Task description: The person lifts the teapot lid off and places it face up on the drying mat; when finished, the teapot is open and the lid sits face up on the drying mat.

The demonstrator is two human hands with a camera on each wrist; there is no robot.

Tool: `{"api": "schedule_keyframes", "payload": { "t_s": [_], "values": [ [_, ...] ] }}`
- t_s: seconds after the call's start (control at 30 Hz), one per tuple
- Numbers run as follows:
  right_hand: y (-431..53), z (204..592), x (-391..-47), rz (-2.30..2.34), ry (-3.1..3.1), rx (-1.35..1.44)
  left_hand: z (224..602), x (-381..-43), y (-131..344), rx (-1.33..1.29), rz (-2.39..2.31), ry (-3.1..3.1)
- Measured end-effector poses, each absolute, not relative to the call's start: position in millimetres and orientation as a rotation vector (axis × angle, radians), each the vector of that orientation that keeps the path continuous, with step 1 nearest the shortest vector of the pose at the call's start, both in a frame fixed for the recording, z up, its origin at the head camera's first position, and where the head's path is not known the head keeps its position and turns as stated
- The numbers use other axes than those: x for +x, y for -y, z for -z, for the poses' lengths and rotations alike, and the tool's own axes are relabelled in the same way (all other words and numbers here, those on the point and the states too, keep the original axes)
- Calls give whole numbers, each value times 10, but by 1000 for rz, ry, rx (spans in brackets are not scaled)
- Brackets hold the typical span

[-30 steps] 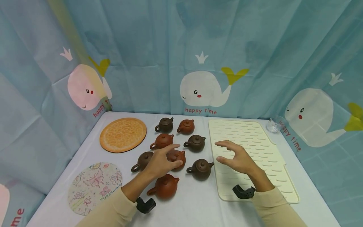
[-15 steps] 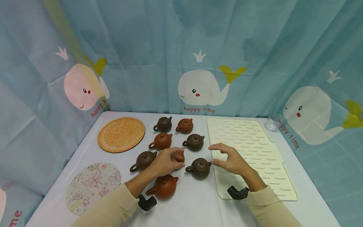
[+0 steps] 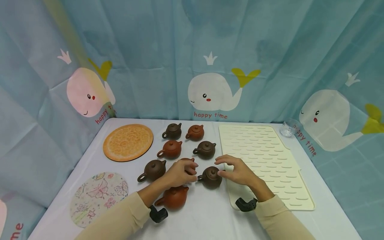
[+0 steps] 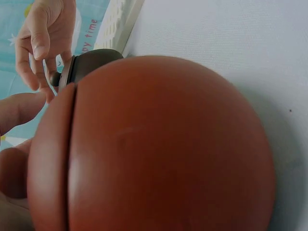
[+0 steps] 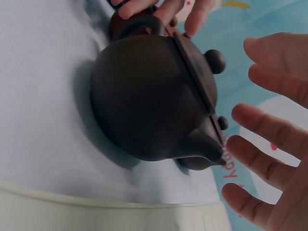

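Note:
A dark brown teapot (image 3: pixel 210 178) stands upright on the white table between my hands, its handle to the left and spout to the right. The fingertips of my left hand (image 3: pixel 181 174) are spread apart right by its handle. That hand covers much of a red clay teapot (image 3: pixel 189 160) behind it. My right hand (image 3: pixel 238 171) reaches in at the spout side, thumb and fingers apart. In the right wrist view its straight fingers (image 5: pixel 262 166) lie beyond the dark teapot's lid and spout. A larger red teapot (image 4: pixel 163 144) fills the left wrist view, below my left hand.
Other teapots stand around: dark ones (image 3: pixel 154 170) and red ones (image 3: pixel 171 149) to the left and back. A cream ridged mat (image 3: pixel 258 150) lies at right. A glass cup (image 3: pixel 288 128) stands behind it. Orange (image 3: pixel 128 142) and butterfly-patterned (image 3: pixel 99 200) round mats lie left.
My right hand has moved left and slightly down from over the cream mat to the dark teapot's spout side. The left hand has shifted right toward its handle. The teapots stay in place.

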State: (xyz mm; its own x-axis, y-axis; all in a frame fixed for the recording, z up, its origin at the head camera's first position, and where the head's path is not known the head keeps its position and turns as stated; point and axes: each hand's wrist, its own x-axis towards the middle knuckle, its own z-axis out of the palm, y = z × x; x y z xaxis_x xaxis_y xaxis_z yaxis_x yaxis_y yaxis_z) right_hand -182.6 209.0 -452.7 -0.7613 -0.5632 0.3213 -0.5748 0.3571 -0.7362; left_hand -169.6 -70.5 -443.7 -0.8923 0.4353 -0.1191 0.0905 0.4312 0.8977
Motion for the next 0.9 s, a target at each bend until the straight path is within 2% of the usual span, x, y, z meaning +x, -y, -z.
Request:
{"api": "schedule_keyframes", "payload": {
  "t_s": [0.4,0.67,0.9],
  "values": [
    [-1984,4557,-1848,-1364,2620,1132,4445,-1714,581,476,-1410,-2310],
    [-1866,4251,-1693,-1309,2670,1143,4451,-1711,523,401,-1394,-2309],
    [-1956,4571,-1865,-1260,2646,1206,4497,-1726,502,382,-1340,-2375]
  ]
}}
